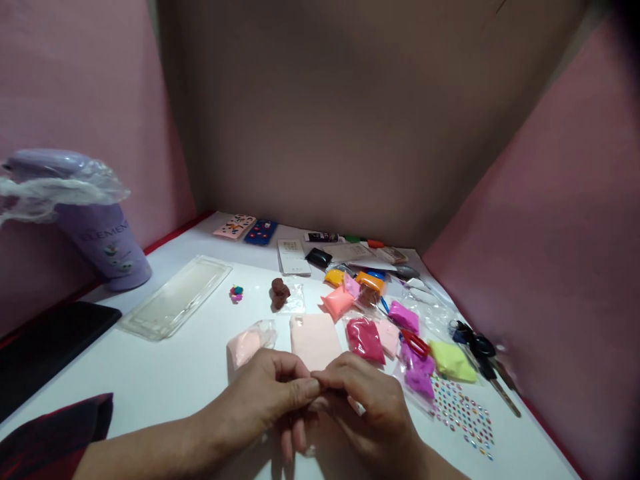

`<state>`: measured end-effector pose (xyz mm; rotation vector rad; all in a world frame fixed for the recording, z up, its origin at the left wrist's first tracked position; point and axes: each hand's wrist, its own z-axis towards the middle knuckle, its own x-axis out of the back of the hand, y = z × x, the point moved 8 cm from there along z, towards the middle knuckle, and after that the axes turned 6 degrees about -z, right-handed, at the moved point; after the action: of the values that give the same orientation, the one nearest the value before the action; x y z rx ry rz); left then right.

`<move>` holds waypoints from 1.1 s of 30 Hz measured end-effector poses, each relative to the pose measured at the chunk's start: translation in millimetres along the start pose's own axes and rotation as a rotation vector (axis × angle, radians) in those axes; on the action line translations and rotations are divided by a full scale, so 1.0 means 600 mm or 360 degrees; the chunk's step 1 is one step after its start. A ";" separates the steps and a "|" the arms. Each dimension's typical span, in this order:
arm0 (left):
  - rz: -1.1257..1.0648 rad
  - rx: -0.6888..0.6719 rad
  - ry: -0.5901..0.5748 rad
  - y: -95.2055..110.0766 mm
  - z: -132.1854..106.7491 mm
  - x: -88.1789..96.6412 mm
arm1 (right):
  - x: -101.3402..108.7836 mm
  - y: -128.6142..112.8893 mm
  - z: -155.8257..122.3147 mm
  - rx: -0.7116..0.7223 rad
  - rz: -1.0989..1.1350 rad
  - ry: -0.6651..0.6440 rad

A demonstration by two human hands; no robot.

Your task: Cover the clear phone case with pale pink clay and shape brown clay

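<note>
My left hand and my right hand meet at the front of the table, with thumbs and fingertips pinched together. Whatever is between the fingertips is too small and hidden to make out. Just beyond them lies a pale pink phone case, its near end covered by my hands. A bag of pale peach clay sits beside my left hand. Farther back, a lump of brown clay rests at the edge of a clear wrapper. A small multicoloured clay piece lies to its left.
Packets of coloured clay, one dark pink and one yellow, crowd the right side. Beyond are scissors and a sheet of gem stickers. On the left stand a purple tumbler and a clear plastic case.
</note>
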<state>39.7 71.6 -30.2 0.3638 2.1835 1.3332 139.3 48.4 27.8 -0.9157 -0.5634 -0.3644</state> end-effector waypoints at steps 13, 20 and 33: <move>-0.0142 0.0043 -0.0106 -0.019 0.002 0.000 | 0.023 -0.019 -0.009 0.0219 -0.0020 0.0247; -0.0121 0.0052 -0.0113 -0.016 0.001 -0.002 | 0.015 -0.031 -0.024 0.0472 -0.0101 0.0349; -0.0149 0.0087 -0.0010 -0.019 -0.002 0.003 | 0.005 -0.031 -0.034 0.0441 -0.0316 0.0309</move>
<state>37.8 66.0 -40.6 0.2827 2.2070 1.2228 138.1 21.1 31.4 -0.5520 -0.5117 -0.5338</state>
